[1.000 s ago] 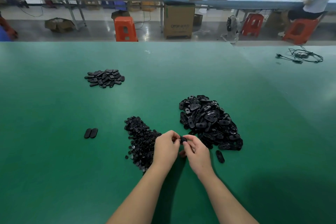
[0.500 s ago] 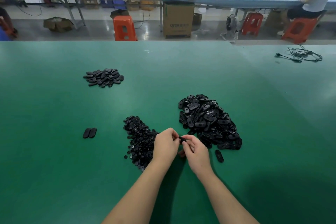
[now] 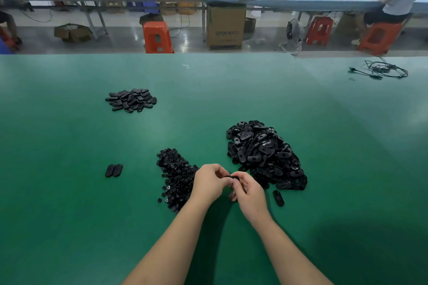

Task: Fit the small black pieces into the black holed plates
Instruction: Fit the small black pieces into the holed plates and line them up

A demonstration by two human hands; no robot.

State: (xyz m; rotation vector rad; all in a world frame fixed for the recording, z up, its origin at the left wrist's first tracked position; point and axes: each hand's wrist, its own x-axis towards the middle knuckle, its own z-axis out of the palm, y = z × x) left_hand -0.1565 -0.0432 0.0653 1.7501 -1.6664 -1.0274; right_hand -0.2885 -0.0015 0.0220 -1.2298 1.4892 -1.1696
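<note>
A: Where's the work?
B: Just in front of the small-piece pile (image 3: 177, 177). Left hand (image 3: 209, 181) and right hand (image 3: 249, 193) meet above the green bench (image 3: 69, 215), both with a pinching grip on one black plate (image 3: 233, 177) between the fingertips. Probably seating a piece; can't see it.
A: Why there?
B: Short reach. Holed-plate heap (image 3: 264, 155) sits right of that pile, far stack (image 3: 132, 100) beyond it to the left, likely finished ones.

Left hand (image 3: 209, 181), right hand (image 3: 249, 194) fingertips meeting (fingers curled), forearms converging.
</note>
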